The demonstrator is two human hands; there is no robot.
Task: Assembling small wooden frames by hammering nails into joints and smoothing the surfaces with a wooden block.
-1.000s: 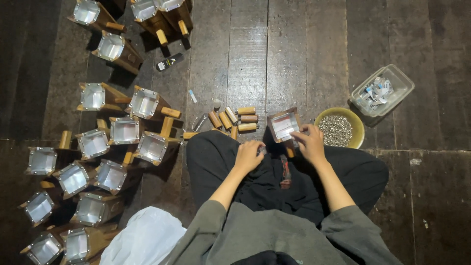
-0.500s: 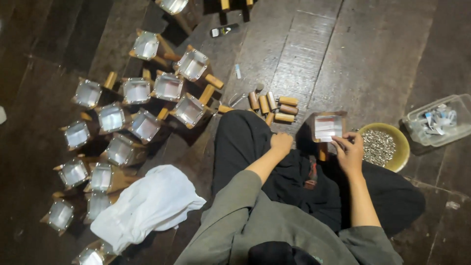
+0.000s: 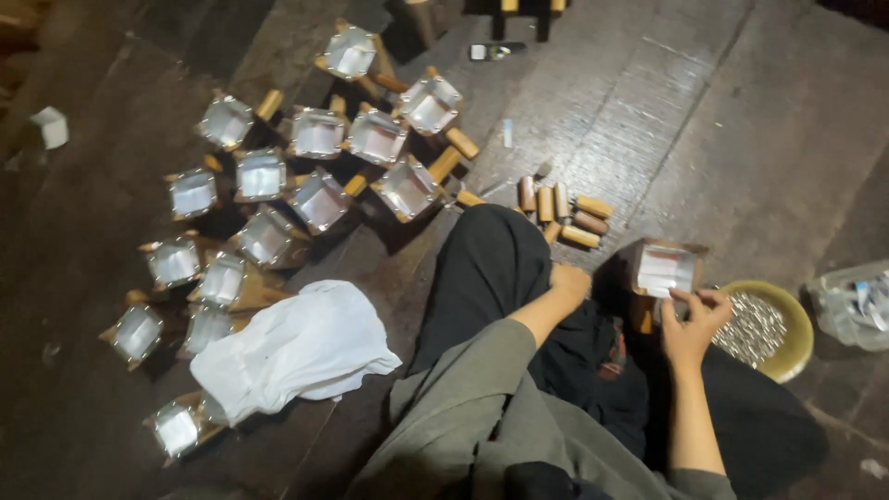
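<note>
I sit cross-legged on a dark wooden floor. My right hand (image 3: 693,324) pinches the lower edge of a small square wooden box with a pale lining (image 3: 663,268), held above my knee. My left hand (image 3: 567,280) is closed in a fist on my black trouser leg, just left of the box; whether it grips anything is hidden. A yellow bowl of small silvery pieces (image 3: 765,330) stands right beside my right hand. Several short wooden pegs (image 3: 563,209) lie in a row on the floor ahead of my knee.
Many finished square boxes with wooden handles (image 3: 318,200) spread across the floor to the left. A crumpled white cloth (image 3: 292,346) lies near my left side. A clear plastic container (image 3: 854,306) sits at the right edge. A small dark device (image 3: 495,51) lies far ahead.
The view has swung left and tilted, so the boxes and white cloth fill more of the picture. My hands keep the same hold on the box near the yellow bowl.
</note>
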